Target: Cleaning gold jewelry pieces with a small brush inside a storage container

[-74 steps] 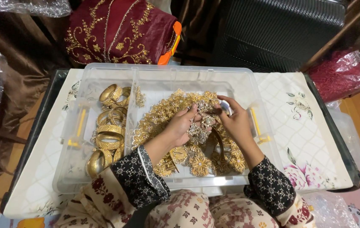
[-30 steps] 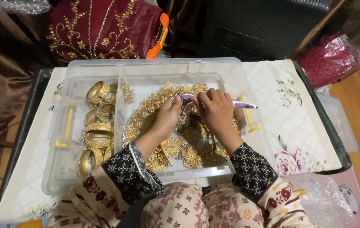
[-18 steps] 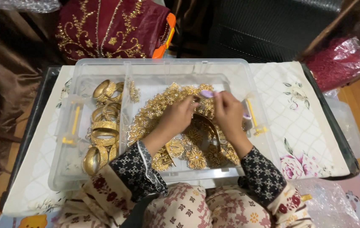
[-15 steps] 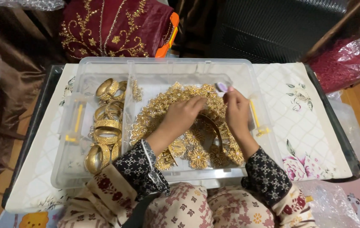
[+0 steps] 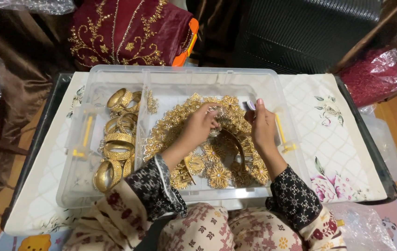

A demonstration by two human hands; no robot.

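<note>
Inside a clear plastic box (image 5: 114,81) on a floral cloth, gold bangles (image 5: 117,139) fill its left compartment beside the large gold filigree headpiece (image 5: 221,162), over which the left hand (image 5: 203,125) pinches a small silvery ornament (image 5: 215,114) and the right hand (image 5: 262,128), fingers raised, grasps nothing visible.

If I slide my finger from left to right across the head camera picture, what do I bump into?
Brown cloth → gold bangles → left hand → right hand → yellow box latch → flowered cloth → red bag in plastic.
</note>
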